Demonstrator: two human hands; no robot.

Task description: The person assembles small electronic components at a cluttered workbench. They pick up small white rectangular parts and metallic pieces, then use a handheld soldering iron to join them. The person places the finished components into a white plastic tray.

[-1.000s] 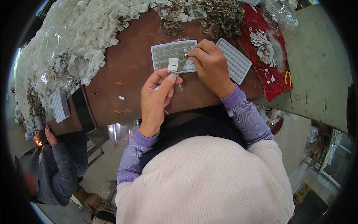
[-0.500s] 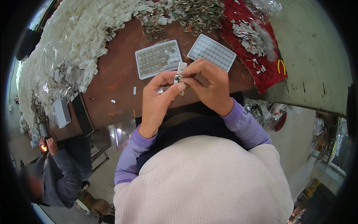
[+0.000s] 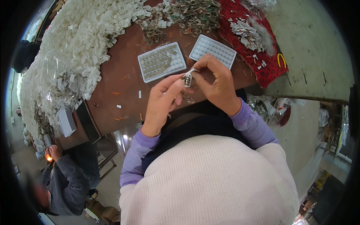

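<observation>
Thumb and fingers of my left hand [image 3: 159, 101] are closed around a small white plastic case [image 3: 188, 79]. Dark and metallic parts show inside its open side. My right hand [image 3: 218, 84] pinches a white flap-like piece at the case's upper end, which tilts up to the right; whether it is joined to the case I cannot tell. Thin wires or small metal bits [image 3: 187, 98] show just below the hands. Beyond them stands a white tray [image 3: 144, 72] partly filled with round grey discs. To its right lies another white tray [image 3: 230, 64] with rows of round pockets.
A large heap of white plastic cases [image 3: 80, 33] covers the table's left. Tangled wired parts [image 3: 195, 17] lie at the back, and a red cloth [image 3: 262, 77] holds small white pieces. At lower left, a co-worker [image 3: 69, 180] holds something glowing orange.
The white piece at the case's top has swung from upright to leaning right, along with my right fingers. My left fingers have shifted, and the case's inner parts show more.
</observation>
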